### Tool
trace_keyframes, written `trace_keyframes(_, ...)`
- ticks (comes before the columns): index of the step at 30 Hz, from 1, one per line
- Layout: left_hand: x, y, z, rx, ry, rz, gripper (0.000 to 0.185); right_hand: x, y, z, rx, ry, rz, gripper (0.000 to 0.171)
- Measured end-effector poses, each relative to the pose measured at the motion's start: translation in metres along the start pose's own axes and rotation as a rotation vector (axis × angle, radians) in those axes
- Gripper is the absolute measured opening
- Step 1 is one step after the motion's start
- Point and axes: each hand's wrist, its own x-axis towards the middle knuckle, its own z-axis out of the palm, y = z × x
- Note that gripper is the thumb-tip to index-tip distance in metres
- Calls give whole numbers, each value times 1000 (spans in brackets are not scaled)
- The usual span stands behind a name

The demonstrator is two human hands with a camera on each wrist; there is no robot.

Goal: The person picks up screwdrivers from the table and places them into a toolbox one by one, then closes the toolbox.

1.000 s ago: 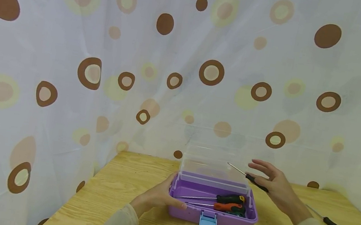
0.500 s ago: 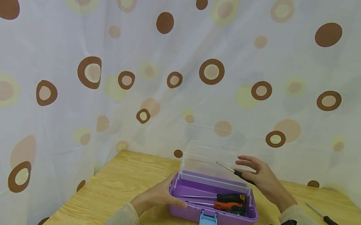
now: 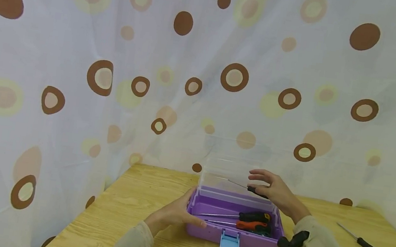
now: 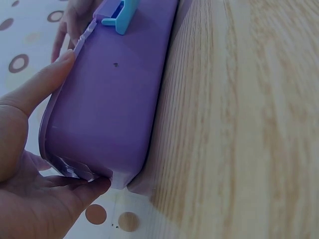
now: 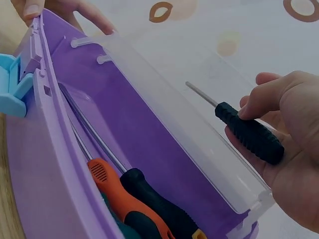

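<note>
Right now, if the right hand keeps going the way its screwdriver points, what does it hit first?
Probably the clear lid: the right hand aims the black screwdriver at it, though depth is unclear.

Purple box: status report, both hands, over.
Left hand steadies purple box. Right hand grips black screwdriver above it. Clear lid open; nothing blocking.
</note>
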Motion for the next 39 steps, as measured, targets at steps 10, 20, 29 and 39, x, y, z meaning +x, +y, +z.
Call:
trace_keyframes(10,0,1,3,7,0,-7,120,8,1,6,-56,-29,1,52)
trace_keyframes(20,1,-2,5,3,-6,-2,121,10,1,11,-41,-59,-5,50)
trace_keyframes(29,1,1,5,3,-4,-7,120,3,-6,5,-70,10,-10,49)
trace_keyframes(39,0,2,2,27,13,-16,121,-12,-18,-3,-78,72,-1,54)
